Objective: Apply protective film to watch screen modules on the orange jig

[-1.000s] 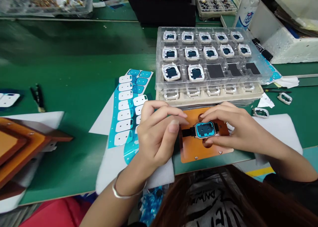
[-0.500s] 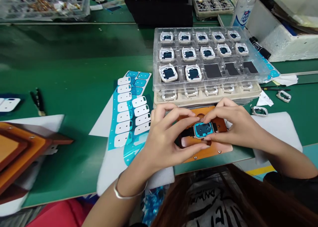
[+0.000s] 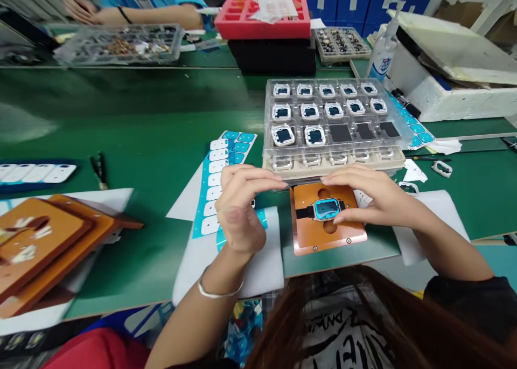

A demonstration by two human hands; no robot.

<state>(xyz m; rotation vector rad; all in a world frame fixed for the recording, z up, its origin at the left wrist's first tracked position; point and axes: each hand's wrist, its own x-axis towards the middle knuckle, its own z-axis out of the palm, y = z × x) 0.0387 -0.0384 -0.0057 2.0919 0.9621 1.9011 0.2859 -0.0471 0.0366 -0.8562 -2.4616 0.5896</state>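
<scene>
On an orange fixture plate (image 3: 304, 239) lies a metal watch case (image 3: 327, 209) with a blue film lining its opening; black strips show on both sides of it. My right hand (image 3: 374, 196) arches over the plate's right half, fingers stretched out, the thumb tip at the case's lower right edge; whether it touches cannot be told. To the left of the plate, my left hand (image 3: 241, 213) is raised with thumb and fingers apart, holding nothing. Behind and below it lies a blue sheet of white adhesive pieces (image 3: 210, 209), partly hidden by the hand.
Behind the plate stands a clear tray (image 3: 337, 148) of white watch cases, stacked on another tray. Orange fixtures (image 3: 52, 239) sit at left near black tweezers (image 3: 99, 169). A pump bottle (image 3: 382, 56) and foam box (image 3: 456, 102) stand at back right. A co-worker's hands (image 3: 91, 12) are across the bench.
My left hand has left the watch case and moved left, off the plate. My right hand's fingers have spread away from the case. The view has tilted up, showing more of the far bench.
</scene>
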